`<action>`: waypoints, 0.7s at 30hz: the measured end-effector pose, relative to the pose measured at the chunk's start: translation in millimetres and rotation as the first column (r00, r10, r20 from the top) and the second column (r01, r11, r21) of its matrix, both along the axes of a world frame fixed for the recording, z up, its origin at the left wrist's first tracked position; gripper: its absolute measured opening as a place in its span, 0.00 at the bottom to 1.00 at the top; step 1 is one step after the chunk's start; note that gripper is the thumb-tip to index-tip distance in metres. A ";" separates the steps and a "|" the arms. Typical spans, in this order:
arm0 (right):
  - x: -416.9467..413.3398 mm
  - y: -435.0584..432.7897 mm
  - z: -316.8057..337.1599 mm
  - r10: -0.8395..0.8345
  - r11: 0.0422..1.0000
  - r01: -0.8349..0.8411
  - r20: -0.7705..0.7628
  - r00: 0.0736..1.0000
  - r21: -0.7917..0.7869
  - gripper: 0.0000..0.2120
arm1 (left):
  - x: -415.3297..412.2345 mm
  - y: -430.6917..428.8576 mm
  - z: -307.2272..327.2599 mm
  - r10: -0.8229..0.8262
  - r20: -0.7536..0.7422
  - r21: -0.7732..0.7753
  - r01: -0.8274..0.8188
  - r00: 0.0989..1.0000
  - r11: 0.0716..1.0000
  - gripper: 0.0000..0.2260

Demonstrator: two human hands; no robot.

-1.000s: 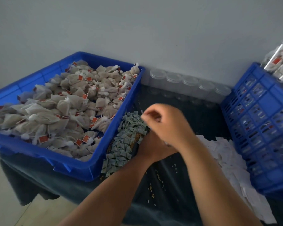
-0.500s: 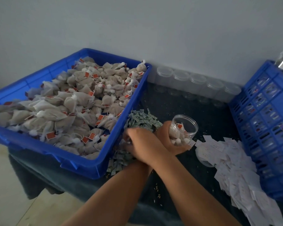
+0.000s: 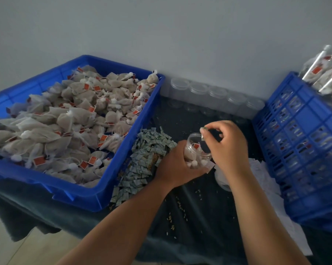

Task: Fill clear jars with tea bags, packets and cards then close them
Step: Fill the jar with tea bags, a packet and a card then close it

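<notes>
No legible text (red tags (image 3: 39, 161) too small)

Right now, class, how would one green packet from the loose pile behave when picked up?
Probably light: the right hand holds one packet in a mere pinch. Likely flat, apt to slide: the pile lies fanned, overlapping.

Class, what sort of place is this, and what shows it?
Probably a hand-packing workstation: a blue plastic tray heaped with mesh tea bags, a row of clear plastic lidded jars, a pile of small green packets.
</notes>
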State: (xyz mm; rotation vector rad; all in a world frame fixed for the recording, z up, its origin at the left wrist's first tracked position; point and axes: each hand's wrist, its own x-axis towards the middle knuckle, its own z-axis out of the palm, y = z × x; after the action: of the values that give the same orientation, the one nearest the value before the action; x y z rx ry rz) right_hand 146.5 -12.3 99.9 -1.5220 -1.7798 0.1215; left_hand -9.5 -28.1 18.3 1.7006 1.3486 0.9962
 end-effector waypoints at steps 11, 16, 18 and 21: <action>71.1 -7.0 -40.0 -0.277 0.907 0.199 -0.172 0.945 -0.370 0.04 | 10.7 17.4 -25.8 0.085 0.017 0.099 -0.086 0.996 0.991 0.31; 87.5 -31.6 -84.9 -0.349 0.737 0.395 0.191 0.917 -0.549 0.22 | 10.0 18.3 -25.8 0.086 0.008 0.120 -0.086 0.996 0.989 0.32; 89.3 -37.6 -91.6 -0.368 0.776 0.386 0.138 0.919 -0.499 0.18 | 9.6 18.5 -25.3 0.078 0.003 0.127 -0.078 0.997 0.989 0.31; 97.1 -39.3 -91.0 -0.398 0.819 0.367 0.024 0.917 -0.440 0.16 | 9.6 17.9 -25.7 0.077 0.018 0.132 -0.079 0.997 0.988 0.32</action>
State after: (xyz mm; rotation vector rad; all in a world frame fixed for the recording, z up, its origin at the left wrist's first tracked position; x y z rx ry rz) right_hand 243.6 -51.7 8.9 -2.1447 -1.4087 0.3902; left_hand 0.1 -10.2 -7.4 1.7468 1.3759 1.1626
